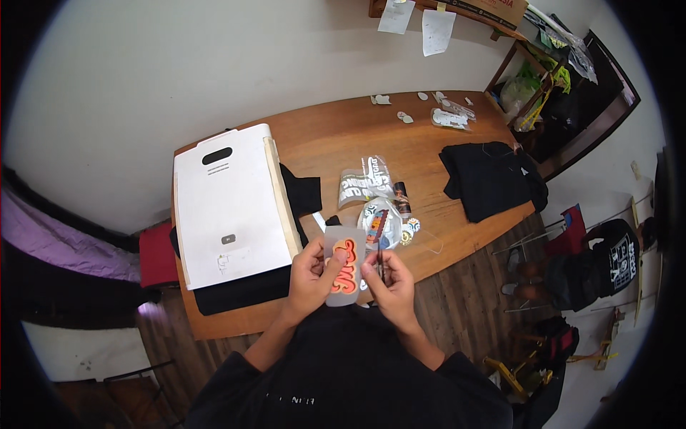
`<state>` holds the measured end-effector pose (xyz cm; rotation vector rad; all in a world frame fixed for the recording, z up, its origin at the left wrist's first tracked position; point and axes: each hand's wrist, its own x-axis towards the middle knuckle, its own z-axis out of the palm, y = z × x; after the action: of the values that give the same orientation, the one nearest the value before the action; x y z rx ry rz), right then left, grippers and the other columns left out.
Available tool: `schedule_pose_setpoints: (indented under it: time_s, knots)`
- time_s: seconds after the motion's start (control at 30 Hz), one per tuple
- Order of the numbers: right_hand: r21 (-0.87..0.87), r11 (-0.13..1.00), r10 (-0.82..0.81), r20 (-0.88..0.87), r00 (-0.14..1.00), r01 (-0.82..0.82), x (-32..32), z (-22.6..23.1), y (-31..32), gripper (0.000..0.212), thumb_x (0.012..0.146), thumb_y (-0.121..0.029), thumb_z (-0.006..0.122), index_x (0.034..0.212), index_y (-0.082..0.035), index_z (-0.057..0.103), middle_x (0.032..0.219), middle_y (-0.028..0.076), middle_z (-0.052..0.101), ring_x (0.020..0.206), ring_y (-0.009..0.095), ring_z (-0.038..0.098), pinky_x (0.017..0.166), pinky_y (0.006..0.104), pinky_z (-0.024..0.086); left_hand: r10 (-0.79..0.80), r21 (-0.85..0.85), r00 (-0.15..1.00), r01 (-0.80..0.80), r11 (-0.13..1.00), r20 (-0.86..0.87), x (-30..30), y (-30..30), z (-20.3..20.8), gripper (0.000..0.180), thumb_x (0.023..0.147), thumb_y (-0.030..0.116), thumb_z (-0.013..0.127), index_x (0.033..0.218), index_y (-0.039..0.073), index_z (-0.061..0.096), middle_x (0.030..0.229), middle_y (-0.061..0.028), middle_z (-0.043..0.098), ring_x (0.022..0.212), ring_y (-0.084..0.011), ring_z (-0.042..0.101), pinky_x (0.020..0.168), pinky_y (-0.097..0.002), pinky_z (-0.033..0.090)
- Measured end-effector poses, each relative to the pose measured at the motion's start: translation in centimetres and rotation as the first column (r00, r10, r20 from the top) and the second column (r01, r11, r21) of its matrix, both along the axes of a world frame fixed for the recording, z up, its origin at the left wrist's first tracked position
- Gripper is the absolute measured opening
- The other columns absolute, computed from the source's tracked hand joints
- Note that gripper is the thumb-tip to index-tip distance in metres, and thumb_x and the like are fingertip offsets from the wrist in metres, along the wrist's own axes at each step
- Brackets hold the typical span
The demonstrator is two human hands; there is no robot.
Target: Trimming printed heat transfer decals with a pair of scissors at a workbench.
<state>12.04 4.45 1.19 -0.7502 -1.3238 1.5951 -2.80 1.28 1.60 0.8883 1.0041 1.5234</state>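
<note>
My left hand (312, 280) is closed on a translucent transfer film (344, 236) with red and orange lettering, its thumb lying over the print. At the film's right edge, my right hand (389, 282) pinches a slim dark tool (381, 263) pointing away from me. Whether it is scissors or tweezers I cannot make out. Just beyond the hands lies a clear sheet (391, 232) with colourful printed designs. A larger clear film with white lettering (366, 182) rests farther back, next to a small dark cylinder (402, 199).
A large white machine with a flat lid (236, 207) stands at the left over black cloth (243, 292). Folded black cloth (489, 182) lies at the table's right. Film scraps (451, 118) are near the back edge. A person (593, 264) is at the far right.
</note>
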Motion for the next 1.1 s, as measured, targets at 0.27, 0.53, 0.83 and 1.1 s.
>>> schedule_pose_setpoints:
  time_s: [0.27, 0.53, 0.83, 1.1]
  knots:
    - [-0.039, 0.997, 0.062, 0.066, 0.996, -0.06, 0.5, -0.2, -0.1, 0.012, 0.087, 0.0, 0.056, 0.098, 0.002, 0.052, 0.087, 0.0, 0.052, 0.077, 0.003, 0.048, 0.069, 0.0166, 0.039, -0.01, 0.071, 0.987, 0.022, 0.997, -0.158, -0.4, -0.6, 0.9, 0.027, 0.085, 0.007, 0.062, 0.108, -0.005, 0.055, 0.091, -0.0068, 0.062, 0.079, -0.0064, 0.059, 0.065, -0.0192, 0.048]
    - [0.194, 0.981, -0.002, 0.123, 0.992, -0.022, -0.4, -0.9, -0.1, 0.02, 0.092, -0.007, 0.051, 0.11, 0.0, 0.048, 0.085, -0.001, 0.051, 0.065, 0.001, 0.044, 0.057, 0.0151, 0.035, 0.109, 0.029, 0.988, -0.106, 0.994, -0.111, -0.4, -0.5, 0.9, 0.016, 0.085, 0.007, 0.062, 0.096, -0.005, 0.06, 0.082, -0.0072, 0.064, 0.072, -0.0069, 0.06, 0.062, -0.0195, 0.048]
    - [-0.023, 0.999, 0.04, 0.0, 0.999, -0.04, -0.8, -0.2, -1.4, 0.027, 0.094, -0.016, 0.048, 0.113, 0.003, 0.045, 0.093, 0.005, 0.058, 0.081, 0.005, 0.051, 0.07, 0.0202, 0.042, 0.094, 0.011, 0.978, -0.094, 0.996, -0.186, 0.8, -0.8, 0.4, 0.017, 0.087, 0.008, 0.06, 0.097, -0.004, 0.057, 0.082, -0.0046, 0.063, 0.071, -0.0057, 0.058, 0.061, -0.0193, 0.047]
    - [0.123, 0.991, -0.062, 0.103, 0.993, 0.05, -1.1, -0.7, -1.9, 0.023, 0.093, -0.011, 0.049, 0.11, 0.005, 0.046, 0.085, 0.007, 0.059, 0.074, 0.006, 0.053, 0.063, 0.0208, 0.044, 0.176, 0.116, 0.974, -0.161, 0.98, -0.142, 1.3, -0.9, -0.1, 0.016, 0.087, 0.008, 0.06, 0.097, -0.003, 0.056, 0.081, -0.0025, 0.061, 0.072, -0.0051, 0.056, 0.063, -0.0195, 0.046]
